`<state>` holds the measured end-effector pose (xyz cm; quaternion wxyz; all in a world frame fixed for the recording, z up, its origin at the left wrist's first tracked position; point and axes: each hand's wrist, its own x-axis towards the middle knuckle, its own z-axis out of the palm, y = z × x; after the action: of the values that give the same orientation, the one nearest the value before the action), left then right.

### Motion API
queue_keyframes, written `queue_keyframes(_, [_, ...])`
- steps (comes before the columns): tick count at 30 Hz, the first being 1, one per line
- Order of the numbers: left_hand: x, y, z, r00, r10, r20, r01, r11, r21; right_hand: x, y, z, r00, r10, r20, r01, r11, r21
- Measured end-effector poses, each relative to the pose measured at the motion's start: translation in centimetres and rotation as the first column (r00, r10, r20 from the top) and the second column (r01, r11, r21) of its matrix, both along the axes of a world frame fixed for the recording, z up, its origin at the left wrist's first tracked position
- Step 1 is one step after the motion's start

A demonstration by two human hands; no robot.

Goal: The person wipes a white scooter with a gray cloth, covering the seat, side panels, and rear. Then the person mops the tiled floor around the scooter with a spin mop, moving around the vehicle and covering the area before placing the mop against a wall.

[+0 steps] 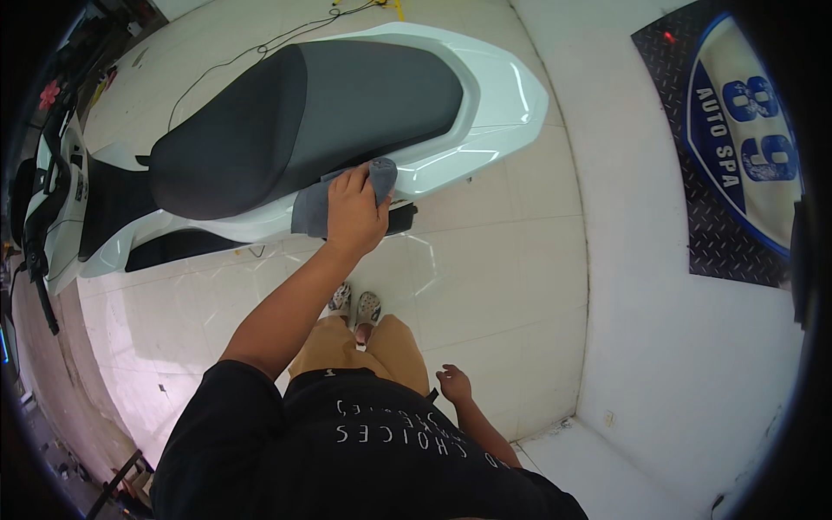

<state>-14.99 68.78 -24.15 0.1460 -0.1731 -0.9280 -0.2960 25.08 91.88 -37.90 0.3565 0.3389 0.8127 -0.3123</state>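
Observation:
A white motor scooter (511, 130) with a dark grey seat (373, 95) stands across the upper left. My left hand (355, 208) presses a grey cloth (310, 211) against the white side panel just below the seat's edge. The fingers are closed over the cloth, and part of it bunches up beside the thumb. Down by my right hip hangs my right hand (454, 383), away from the scooter. It holds nothing, and its fingers are loosely apart.
Handlebars (52, 182) jut out at the far left. A black cable (251, 54) runs over the tiled floor behind the seat. On the right, a white wall (598, 173) carries a sign board (693, 173). My feet (368, 305) are close below the scooter.

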Motion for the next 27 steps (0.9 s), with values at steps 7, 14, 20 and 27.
queue_keyframes(7, [-3.8, 10.2, 2.0, 0.981, -0.105, 0.165, 0.116, 0.992, -0.056, -3.5, 6.6, -0.2, 0.987, -0.157, 0.016, 0.158, 0.985, -0.070])
queue_keyframes(14, [-6.4, 23.2, 3.0, 0.996, 0.041, 0.077, -0.027, 0.985, -0.168, -9.3, 23.9, -1.6, 0.910, -0.369, -0.189, 0.331, 0.921, -0.204])
queue_keyframes(20, [-7.5, 26.2, 6.3, 0.965, -0.077, 0.251, 0.165, 0.921, -0.354, -9.4, 42.0, 2.7, 0.915, -0.366, -0.172, 0.350, 0.930, -0.115])
queue_keyframes(27, [-19.5, 27.8, 6.3, 0.933, -0.105, 0.343, 0.215, 0.929, -0.300, -25.1, 55.6, 3.2, 0.980, -0.029, -0.197, 0.058, 0.988, 0.146])
